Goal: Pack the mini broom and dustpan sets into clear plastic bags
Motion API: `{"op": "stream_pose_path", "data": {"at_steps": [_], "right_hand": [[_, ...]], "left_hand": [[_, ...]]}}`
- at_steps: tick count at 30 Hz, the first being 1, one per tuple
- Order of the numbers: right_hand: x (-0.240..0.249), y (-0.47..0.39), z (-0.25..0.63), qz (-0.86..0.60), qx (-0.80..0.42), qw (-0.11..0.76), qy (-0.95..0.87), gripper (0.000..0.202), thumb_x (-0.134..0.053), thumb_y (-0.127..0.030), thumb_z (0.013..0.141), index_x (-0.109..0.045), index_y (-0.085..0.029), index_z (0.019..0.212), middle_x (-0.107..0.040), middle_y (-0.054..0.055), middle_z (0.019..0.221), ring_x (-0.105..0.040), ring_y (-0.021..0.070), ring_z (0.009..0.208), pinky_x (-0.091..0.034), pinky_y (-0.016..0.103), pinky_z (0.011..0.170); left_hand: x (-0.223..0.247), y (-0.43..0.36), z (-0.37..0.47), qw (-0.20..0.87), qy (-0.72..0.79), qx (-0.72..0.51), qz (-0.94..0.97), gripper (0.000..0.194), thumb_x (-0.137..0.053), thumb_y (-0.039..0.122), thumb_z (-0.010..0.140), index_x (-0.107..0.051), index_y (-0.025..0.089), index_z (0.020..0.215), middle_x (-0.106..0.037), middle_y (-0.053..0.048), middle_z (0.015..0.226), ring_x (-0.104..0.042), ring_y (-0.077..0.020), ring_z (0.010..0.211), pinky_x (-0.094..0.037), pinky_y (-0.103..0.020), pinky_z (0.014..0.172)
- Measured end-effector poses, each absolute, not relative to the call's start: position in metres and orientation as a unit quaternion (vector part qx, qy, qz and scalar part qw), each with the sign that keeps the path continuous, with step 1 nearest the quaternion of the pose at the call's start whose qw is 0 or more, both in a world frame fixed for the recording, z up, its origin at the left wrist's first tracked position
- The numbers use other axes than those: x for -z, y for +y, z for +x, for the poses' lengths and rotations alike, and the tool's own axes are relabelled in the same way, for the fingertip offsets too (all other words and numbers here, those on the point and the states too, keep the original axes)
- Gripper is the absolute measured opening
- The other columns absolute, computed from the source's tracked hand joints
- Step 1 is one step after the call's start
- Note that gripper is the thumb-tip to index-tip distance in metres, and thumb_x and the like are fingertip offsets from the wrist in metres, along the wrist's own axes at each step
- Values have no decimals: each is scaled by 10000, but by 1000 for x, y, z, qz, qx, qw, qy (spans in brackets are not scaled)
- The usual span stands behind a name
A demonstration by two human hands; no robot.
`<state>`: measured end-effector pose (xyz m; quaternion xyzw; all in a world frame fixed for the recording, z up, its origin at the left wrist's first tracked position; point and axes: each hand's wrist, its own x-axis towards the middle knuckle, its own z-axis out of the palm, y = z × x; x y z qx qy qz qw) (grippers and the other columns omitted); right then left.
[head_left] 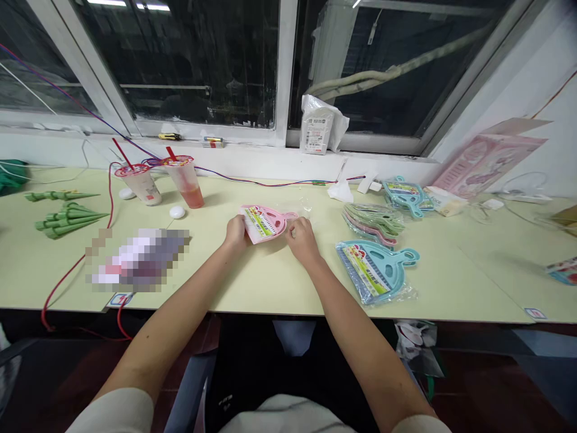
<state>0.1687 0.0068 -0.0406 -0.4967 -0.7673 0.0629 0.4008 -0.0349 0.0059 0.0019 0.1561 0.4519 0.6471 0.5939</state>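
Observation:
A small pink dustpan set [265, 224] with a printed label is held just above the table in front of me, in a clear bag. My left hand [237, 232] is closed on its wide left edge. At the handle end, my right hand [303, 239] has its fingers curled together on the clear plastic bag [307, 211]. To the right lies a stack of bagged blue dustpan sets [391, 270]. Behind it are stacked green and pink dustpans [372, 221], and farther back more blue sets [408, 195].
Two drink cups [184, 183] with red straws stand at the back left, near a white oval object [177, 211]. Folded green objects [72, 219] lie far left. A red cable [67, 279] crosses the table [252, 288]. A pink box [489, 159] leans at the back right.

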Motion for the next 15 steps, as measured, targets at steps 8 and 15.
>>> {"op": "stream_pose_path", "data": {"at_steps": [8, 15], "right_hand": [[49, 14, 174, -503, -43, 489, -712, 173, -583, -85, 913, -548, -241, 846, -608, 80, 974, -555, 271, 1033, -477, 418, 966], [52, 12, 167, -505, -79, 486, -709, 156, -609, -102, 894, -569, -232, 816, -616, 91, 1028, -572, 264, 1062, -473, 404, 993]], "left_hand": [[2, 7, -37, 590, 456, -642, 178, 421, -586, 138, 779, -701, 110, 1183, -777, -203, 1143, -751, -400, 1116, -610, -593, 991], [8, 10, -33, 613, 428, -641, 172, 443, -579, 124, 799, -701, 105, 1225, -770, -205, 1210, -727, -388, 1190, -614, -552, 1010]]}}
